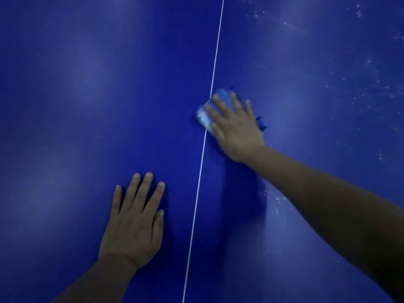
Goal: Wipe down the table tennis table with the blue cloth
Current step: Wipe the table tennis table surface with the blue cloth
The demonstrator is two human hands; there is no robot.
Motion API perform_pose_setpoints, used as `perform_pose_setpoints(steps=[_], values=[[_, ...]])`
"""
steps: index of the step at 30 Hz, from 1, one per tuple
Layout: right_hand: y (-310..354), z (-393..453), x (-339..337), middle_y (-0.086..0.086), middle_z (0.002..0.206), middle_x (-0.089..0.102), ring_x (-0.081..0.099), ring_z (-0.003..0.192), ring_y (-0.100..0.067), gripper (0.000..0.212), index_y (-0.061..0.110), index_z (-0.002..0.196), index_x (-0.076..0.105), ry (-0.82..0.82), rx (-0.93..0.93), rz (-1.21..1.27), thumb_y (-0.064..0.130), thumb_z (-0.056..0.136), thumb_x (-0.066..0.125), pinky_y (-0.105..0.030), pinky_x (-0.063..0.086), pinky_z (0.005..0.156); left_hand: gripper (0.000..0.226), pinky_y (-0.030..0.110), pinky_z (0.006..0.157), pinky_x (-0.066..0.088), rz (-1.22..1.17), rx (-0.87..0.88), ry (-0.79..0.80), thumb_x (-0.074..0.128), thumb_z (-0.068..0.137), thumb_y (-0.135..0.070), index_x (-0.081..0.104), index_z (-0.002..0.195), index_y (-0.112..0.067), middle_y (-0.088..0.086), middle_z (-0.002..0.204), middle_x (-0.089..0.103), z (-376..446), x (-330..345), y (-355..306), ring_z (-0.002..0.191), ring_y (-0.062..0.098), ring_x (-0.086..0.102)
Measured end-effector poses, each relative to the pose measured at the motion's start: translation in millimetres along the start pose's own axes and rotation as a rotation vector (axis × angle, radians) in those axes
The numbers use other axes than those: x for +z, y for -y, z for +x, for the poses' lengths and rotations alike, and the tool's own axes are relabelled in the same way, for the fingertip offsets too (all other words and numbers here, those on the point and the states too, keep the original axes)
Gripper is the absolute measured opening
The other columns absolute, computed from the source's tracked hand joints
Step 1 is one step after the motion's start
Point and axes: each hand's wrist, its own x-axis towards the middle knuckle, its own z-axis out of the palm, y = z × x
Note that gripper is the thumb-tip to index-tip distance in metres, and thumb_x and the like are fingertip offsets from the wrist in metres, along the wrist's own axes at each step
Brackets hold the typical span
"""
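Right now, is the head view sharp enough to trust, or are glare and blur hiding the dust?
Head view: dim overall, with soft pale glare patches across the table; the right hand and blue cloth are slightly motion-blurred; the left hand is sharper; a dark arm shadow falls near the white line; white specks stay visible at right.
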Motion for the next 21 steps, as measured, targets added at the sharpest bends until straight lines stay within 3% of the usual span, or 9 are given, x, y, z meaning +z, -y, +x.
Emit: perform_pose_setpoints(steps=[2, 5, 7, 9, 13, 15, 16, 18, 21], values=[[-54.6, -1.6, -3.0, -0.011, 0.162, 0.027, 0.022, 0.144, -0.052, 0.051, 0.026, 0.154, 0.032, -0.030, 0.232, -0.102, 0.026, 0.103, 0.031, -0.071, 0.023, 0.110, 0.058, 0.056, 0.121, 0.009, -0.009, 0.002, -0.004, 0.025, 0.102, -0.037, 0.034, 0.155, -0.016, 0.007, 0.166, 0.021, -0.3, 0.5, 0.5, 0.155, 0.028, 0.011], [-130.1, -17.2, -15.5, -0.008, 0.167, 0.011, 0.006, 0.149, -0.049, 0.053, 0.026, 0.158, 0.021, -0.050, 0.852, 0.111, 0.028, 0.106, 0.029, -0.070, 0.009, 0.115, 0.058, 0.056, 0.120, 0.010, -0.004, 0.007, -0.015, 0.025, 0.102, -0.038, 0.033, 0.155, -0.016, 0.007, 0.166, 0.021, -0.2, 0.7, 0.6, 0.155, 0.029, 0.012], [-127.8, -17.5, -19.9, -0.005, 0.168, 0.004, -0.001, 0.152, -0.044, 0.053, 0.025, 0.159, 0.017, -0.065, 1.051, 0.207, 0.035, 0.107, 0.021, -0.066, 0.003, 0.118, 0.058, 0.057, 0.120, 0.010, -0.002, 0.013, -0.013, 0.025, 0.102, -0.037, 0.032, 0.155, -0.016, 0.007, 0.166, 0.021, -0.6, 1.2, 0.9, 0.155, 0.029, 0.012], [-89.2, -10.8, -14.7, -0.010, 0.167, 0.011, 0.006, 0.150, -0.048, 0.054, 0.022, 0.158, 0.022, -0.073, 0.896, 0.134, 0.030, 0.105, 0.021, -0.068, 0.008, 0.116, 0.058, 0.057, 0.120, 0.010, -0.006, 0.010, -0.019, 0.025, 0.102, -0.037, 0.032, 0.155, -0.016, 0.007, 0.166, 0.021, -1.2, 1.4, 1.9, 0.155, 0.029, 0.012], [22.2, -34.8, 4.7, -0.005, 0.164, 0.025, 0.017, 0.149, -0.044, 0.056, 0.026, 0.154, 0.034, -0.043, 0.008, 0.008, 0.035, 0.100, 0.024, -0.066, 0.016, 0.117, 0.058, 0.056, 0.120, 0.010, -0.023, 0.001, -0.031, 0.023, 0.102, -0.037, 0.034, 0.155, -0.017, 0.006, 0.166, 0.021, -1.6, 0.9, 0.6, 0.155, 0.027, 0.011], [10.3, -43.5, -0.3, -0.002, 0.163, 0.028, 0.020, 0.149, -0.039, 0.053, 0.028, 0.154, 0.036, 0.005, -0.233, 0.018, 0.041, 0.103, 0.024, -0.064, 0.015, 0.118, 0.057, 0.056, 0.121, 0.010, -0.026, 0.004, -0.041, 0.024, 0.102, -0.037, 0.034, 0.155, -0.017, 0.006, 0.166, 0.021, -1.5, 1.9, 1.1, 0.155, 0.026, 0.011], [-15.6, -41.2, -0.6, -0.006, 0.162, 0.031, 0.024, 0.147, -0.043, 0.053, 0.027, 0.153, 0.036, -0.013, -0.183, -0.042, 0.040, 0.103, 0.023, -0.067, 0.021, 0.115, 0.057, 0.056, 0.121, 0.009, -0.034, 0.006, -0.046, 0.024, 0.102, -0.036, 0.034, 0.155, -0.017, 0.006, 0.166, 0.022, -1.9, 2.3, 1.3, 0.155, 0.026, 0.011], [-87.9, -37.6, -2.7, -0.014, 0.160, 0.030, 0.027, 0.141, -0.053, 0.055, 0.025, 0.152, 0.030, -0.064, 0.185, -0.103, 0.032, 0.100, 0.018, -0.072, 0.028, 0.106, 0.057, 0.055, 0.121, 0.009, -0.052, 0.006, -0.064, 0.025, 0.102, -0.036, 0.036, 0.154, -0.016, 0.006, 0.165, 0.023, -1.6, 3.0, 1.1, 0.155, 0.026, 0.012], [-155.7, -57.3, -16.9, -0.004, 0.167, 0.012, 0.009, 0.150, -0.046, 0.053, 0.029, 0.157, 0.022, -0.070, 0.812, 0.105, 0.036, 0.105, 0.022, -0.068, 0.013, 0.116, 0.058, 0.055, 0.122, 0.009, -0.055, 0.000, -0.068, 0.025, 0.102, -0.036, 0.037, 0.154, -0.016, 0.006, 0.165, 0.024, -0.1, 2.5, 0.3, 0.155, 0.026, 0.012]])
